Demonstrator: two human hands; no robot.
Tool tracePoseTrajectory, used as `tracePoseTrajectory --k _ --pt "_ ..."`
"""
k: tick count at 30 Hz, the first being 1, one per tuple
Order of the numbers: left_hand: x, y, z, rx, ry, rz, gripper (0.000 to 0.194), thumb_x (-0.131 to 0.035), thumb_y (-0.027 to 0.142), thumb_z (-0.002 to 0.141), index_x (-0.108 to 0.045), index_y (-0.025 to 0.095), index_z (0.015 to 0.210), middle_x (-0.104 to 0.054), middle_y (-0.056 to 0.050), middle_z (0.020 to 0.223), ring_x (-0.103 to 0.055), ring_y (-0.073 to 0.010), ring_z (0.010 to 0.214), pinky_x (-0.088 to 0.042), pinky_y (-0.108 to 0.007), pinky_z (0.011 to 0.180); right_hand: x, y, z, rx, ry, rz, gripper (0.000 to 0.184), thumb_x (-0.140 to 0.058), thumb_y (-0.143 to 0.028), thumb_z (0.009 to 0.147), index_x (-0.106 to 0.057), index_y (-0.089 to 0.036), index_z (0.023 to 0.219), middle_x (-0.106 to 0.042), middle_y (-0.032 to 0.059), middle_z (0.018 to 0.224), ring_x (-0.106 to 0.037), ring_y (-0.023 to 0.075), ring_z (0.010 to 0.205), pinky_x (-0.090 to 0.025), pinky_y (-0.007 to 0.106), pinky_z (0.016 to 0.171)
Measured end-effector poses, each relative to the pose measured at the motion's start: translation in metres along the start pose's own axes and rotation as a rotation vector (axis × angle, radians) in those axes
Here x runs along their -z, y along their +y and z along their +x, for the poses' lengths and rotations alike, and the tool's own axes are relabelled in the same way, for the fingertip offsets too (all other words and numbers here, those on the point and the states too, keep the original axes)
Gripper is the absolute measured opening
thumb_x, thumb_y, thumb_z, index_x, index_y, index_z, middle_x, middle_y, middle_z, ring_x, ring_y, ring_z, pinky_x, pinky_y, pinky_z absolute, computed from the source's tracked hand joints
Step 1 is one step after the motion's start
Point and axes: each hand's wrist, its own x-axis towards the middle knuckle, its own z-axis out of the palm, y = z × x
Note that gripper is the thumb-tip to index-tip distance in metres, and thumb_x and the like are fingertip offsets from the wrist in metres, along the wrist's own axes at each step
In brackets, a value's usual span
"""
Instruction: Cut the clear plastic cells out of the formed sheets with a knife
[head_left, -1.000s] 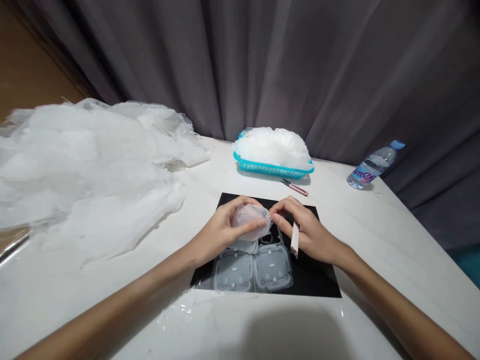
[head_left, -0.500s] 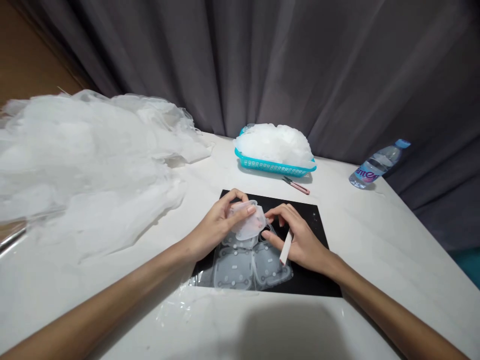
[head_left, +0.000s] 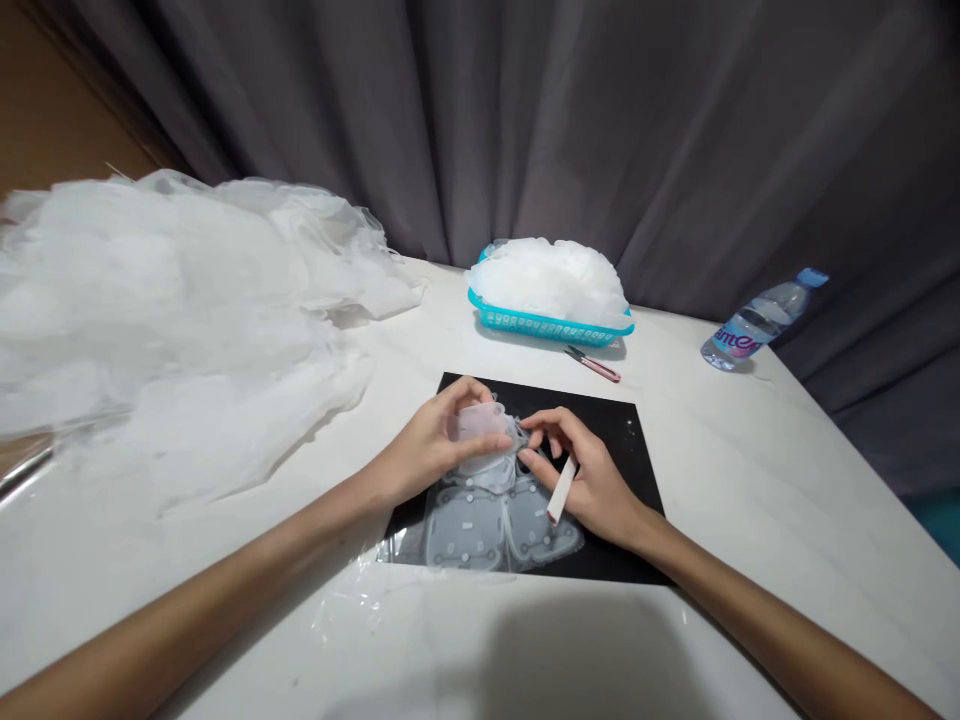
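My left hand (head_left: pixel 429 442) pinches a thin translucent white piece with rounded edges (head_left: pixel 480 422) between thumb and fingers, just above the black mat (head_left: pixel 626 510). Close to its right edge is my right hand (head_left: pixel 600 488), thumb and fingertips at what looks like a thin see-through scrap. A slim white stick with a reddish end (head_left: pixel 561 490) is tucked in that same hand, slanting down past the thumb. Beneath both hands, clear sheet material with rounded panels, dots and slots (head_left: pixel 465 530) lies on the mat. Whether the right fingertips touch the piece is hard to tell.
A big heap of white sheer sheets (head_left: pixel 187 320) covers the table's left side. Behind the mat are a turquoise basket (head_left: pixel 551 328) piled with white pieces (head_left: pixel 555 280) and small pink-handled snips (head_left: pixel 596 366). A water bottle (head_left: pixel 757 325) stands at right, before a grey curtain (head_left: pixel 637 130).
The translucent piece has tilted and dropped slightly in my left hand. My right hand has shifted a little left, with a thin scrap now showing by its fingertips.
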Motion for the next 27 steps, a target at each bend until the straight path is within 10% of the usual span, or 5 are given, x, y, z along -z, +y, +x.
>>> tracePoseTrajectory --k 27 --pt "-0.018 0.010 -0.015 0.290 -0.072 -0.341 0.039 -0.077 0.054 0.088 -0.057 0.019 0.089 -0.058 0.002 0.082 -0.056 -0.0140 0.071 -0.044 -0.024 0.065 -0.006 -0.004 0.002 -0.103 -0.013 0.238 0.038 -0.073 -0.038 0.093 -0.053 -0.026 0.124 -0.064 -0.0002 0.095 -0.049 0.0167 0.077 -0.044 0.032 0.073"
